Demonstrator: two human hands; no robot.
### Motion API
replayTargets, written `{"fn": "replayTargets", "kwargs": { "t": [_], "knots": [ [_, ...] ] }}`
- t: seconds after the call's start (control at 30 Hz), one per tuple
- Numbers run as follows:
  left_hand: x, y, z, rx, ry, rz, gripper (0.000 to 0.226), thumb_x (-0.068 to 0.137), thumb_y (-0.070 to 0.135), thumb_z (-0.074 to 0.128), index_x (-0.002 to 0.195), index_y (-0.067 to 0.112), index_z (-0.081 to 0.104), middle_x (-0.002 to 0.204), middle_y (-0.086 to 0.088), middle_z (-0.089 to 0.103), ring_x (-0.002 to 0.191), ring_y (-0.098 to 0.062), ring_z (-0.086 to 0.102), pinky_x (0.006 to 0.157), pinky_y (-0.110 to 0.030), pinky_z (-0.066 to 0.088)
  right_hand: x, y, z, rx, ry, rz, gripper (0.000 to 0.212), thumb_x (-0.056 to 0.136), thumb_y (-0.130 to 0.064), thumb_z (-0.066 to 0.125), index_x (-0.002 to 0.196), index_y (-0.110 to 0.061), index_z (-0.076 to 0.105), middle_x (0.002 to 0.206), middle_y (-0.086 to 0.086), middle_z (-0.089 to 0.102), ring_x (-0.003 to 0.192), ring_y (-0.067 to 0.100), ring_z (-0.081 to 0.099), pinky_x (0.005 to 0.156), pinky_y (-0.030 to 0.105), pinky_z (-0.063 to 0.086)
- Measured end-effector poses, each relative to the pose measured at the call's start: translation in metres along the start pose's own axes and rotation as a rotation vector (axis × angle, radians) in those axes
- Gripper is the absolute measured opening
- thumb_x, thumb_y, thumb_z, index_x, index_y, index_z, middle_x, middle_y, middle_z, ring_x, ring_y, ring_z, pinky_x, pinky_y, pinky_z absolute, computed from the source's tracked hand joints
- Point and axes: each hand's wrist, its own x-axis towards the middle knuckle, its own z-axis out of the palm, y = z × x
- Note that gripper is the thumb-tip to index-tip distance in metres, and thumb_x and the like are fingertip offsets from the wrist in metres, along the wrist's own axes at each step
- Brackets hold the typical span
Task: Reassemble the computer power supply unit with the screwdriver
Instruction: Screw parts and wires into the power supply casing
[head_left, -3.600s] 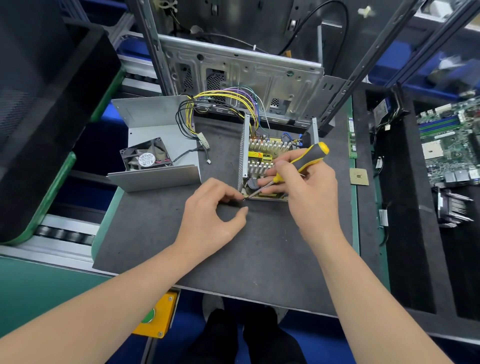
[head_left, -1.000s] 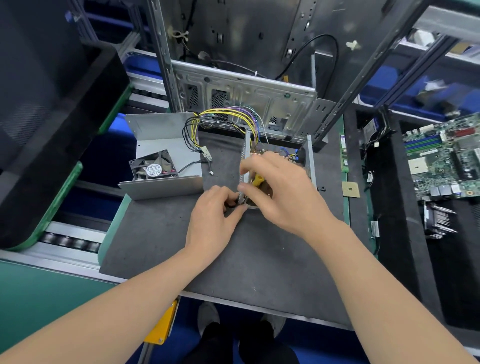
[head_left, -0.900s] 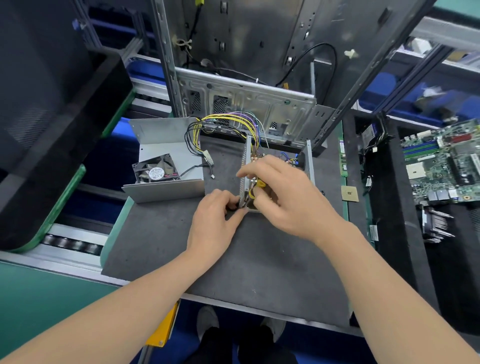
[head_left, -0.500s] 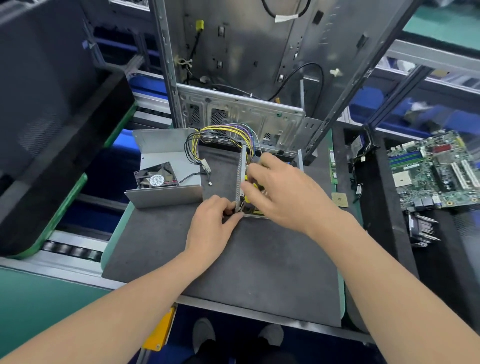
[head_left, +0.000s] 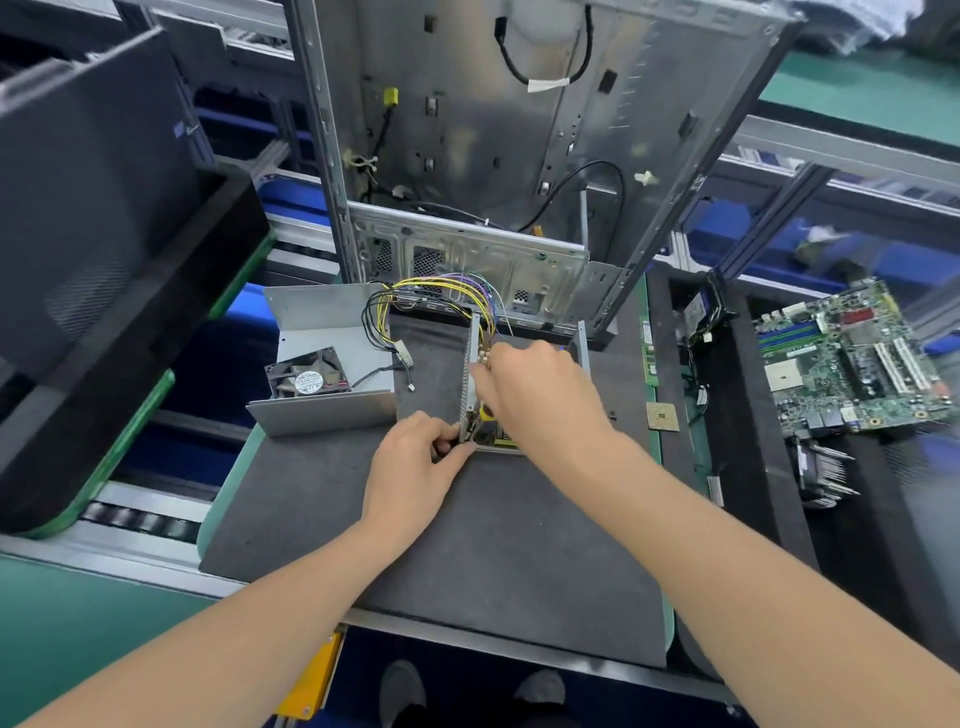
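The grey metal power supply box (head_left: 470, 364), likely stiff and light, sits under the right hand (head_left: 540, 400), best held by its thin wall, which the left hand (head_left: 415, 467) pinches, while the right hand curls round the yellow screwdriver (head_left: 486, 413).

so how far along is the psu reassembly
Done: the board sits in the open base. In hand: the left hand pinches the base's near corner; the right hand holds the screwdriver inside, tip hidden. To do: the cover with the fan lies apart, not yet fitted.
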Motion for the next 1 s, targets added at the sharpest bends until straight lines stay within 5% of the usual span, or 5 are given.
{"fn": "replayTargets", "kwargs": {
  "t": [0.13, 0.33, 0.53, 0.77, 1.0],
  "knots": [
    [0.000, 0.001, 0.000, 0.008, 0.008, 0.000, 0.021, 0.083, 0.029, 0.085, 0.079, 0.018, 0.067, 0.073, 0.008, 0.054, 0.070, -0.011, 0.050, 0.067, -0.029, 0.044, -0.008, -0.005, -0.003, -0.135, 0.050, -0.150, 0.044, 0.112, -0.051, 0.034, 0.116, -0.014, 0.056, 0.110, 0.011, 0.066, 0.094, 0.039, 0.069, 0.065, 0.039, 0.036],
    [0.001, -0.003, 0.001, -0.002, -0.006, -0.012, 0.021, 0.083, 0.030, 0.084, 0.078, 0.021, 0.066, 0.072, 0.008, 0.052, 0.070, -0.010, 0.049, 0.065, -0.027, 0.043, -0.004, 0.021, -0.021, -0.114, -0.201, -0.673, 0.024, 0.094, -0.004, 0.057, 0.114, -0.017, 0.055, 0.119, 0.001, 0.046, 0.086, 0.024, 0.051, 0.062, 0.037, 0.035],
    [0.001, -0.005, 0.002, -0.011, -0.016, -0.024, 0.018, 0.082, 0.030, 0.084, 0.081, 0.023, 0.067, 0.073, 0.010, 0.053, 0.071, -0.008, 0.051, 0.067, -0.028, 0.046, -0.001, 0.006, -0.010, -0.068, -0.134, -0.499, 0.015, 0.104, -0.023, 0.063, 0.116, -0.015, 0.057, 0.113, 0.003, 0.054, 0.097, 0.032, 0.063, 0.077, 0.047, 0.053],
    [0.000, -0.004, 0.001, -0.016, -0.023, -0.028, 0.018, 0.083, 0.032, 0.083, 0.080, 0.023, 0.068, 0.075, 0.009, 0.054, 0.073, -0.010, 0.052, 0.068, -0.029, 0.047, 0.001, -0.004, 0.003, -0.077, -0.042, -0.054, 0.027, 0.112, -0.028, 0.045, 0.113, -0.006, 0.060, 0.099, 0.017, 0.065, 0.102, 0.041, 0.068, 0.066, 0.038, 0.038],
    [0.000, -0.006, 0.002, -0.016, -0.028, -0.030, 0.018, 0.083, 0.031, 0.084, 0.080, 0.025, 0.067, 0.073, 0.011, 0.052, 0.075, -0.009, 0.052, 0.066, -0.018, 0.041, -0.007, 0.021, -0.020, -0.158, -0.143, -0.555, 0.022, 0.100, -0.011, 0.052, 0.120, -0.015, 0.044, 0.124, 0.005, 0.039, 0.073, 0.025, 0.049, 0.060, 0.040, 0.042]
  ]
}}
